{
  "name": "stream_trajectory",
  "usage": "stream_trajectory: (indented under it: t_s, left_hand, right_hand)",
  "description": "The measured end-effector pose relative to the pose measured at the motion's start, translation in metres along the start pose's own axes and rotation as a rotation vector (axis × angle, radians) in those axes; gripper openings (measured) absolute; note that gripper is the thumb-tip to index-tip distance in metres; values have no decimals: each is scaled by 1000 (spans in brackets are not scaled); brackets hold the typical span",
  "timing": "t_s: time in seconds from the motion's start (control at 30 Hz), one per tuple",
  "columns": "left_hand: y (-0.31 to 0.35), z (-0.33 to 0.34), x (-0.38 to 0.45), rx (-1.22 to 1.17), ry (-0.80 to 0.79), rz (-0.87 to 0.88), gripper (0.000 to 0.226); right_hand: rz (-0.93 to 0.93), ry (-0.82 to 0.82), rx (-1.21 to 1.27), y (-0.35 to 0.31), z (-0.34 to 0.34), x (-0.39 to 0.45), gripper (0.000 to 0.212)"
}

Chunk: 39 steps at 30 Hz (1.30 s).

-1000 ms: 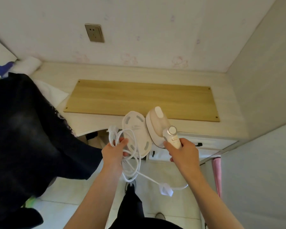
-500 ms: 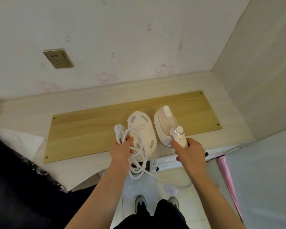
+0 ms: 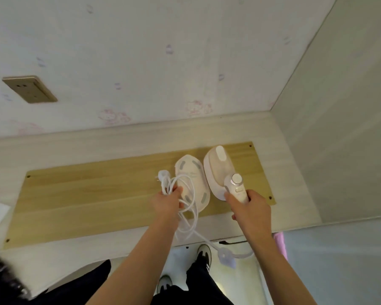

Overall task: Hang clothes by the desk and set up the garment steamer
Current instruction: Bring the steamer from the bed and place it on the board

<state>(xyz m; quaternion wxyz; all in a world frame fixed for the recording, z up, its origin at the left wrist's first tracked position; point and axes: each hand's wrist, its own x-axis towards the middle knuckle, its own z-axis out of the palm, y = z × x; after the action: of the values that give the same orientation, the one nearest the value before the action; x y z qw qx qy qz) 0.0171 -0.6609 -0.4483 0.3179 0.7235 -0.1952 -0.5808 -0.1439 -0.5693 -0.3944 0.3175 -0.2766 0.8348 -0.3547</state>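
My right hand (image 3: 250, 208) grips the steamer (image 3: 220, 172) by its handle, fingers curled round the lower end, thumb lying along the near side. The steamer's head points away from me, with the dial (image 3: 236, 179) at the top of the handle facing up. It is over the right part of the board (image 3: 86, 194); whether it touches the wood or is held just above it, I cannot tell.

My left hand (image 3: 166, 204) holds two things at once: the pad (image 3: 191, 181), an oval white piece with grey strips on its face, and the coiled cord (image 3: 185, 208). My fingers are closed round the loops, thumb on top, and the pad stands just beside the steamer, their edges almost meeting. The plug (image 3: 163, 174) sticks up beyond my knuckles. Several loops hang below my wrist, and one strand runs on under my right forearm, carrying a pale tag (image 3: 227, 257) over the floor.

The board lies flat on the desk (image 3: 75, 142), which runs against the wall. A socket (image 3: 29, 89) sits in the wall, up and to the left. A dark garment (image 3: 2, 274) shows at the lower left edge. My shoes (image 3: 204, 253) are below the desk's front edge.
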Motion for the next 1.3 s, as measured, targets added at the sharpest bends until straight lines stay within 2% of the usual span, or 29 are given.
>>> stream_trajectory:
  t_s: [0.33,0.57,1.3]
  left_hand:
    - [-9,52,4,20,42,-40,13]
    - [-10,72,5,58,17,-53,11]
    - [-2,60,15,188,-6,-5,11]
  right_hand:
    - [34,-28,-3,7,-17,47,31]
    - [41,-44,-15,8,-23,59,28]
    - [70,-64,-60,10,0,60,27]
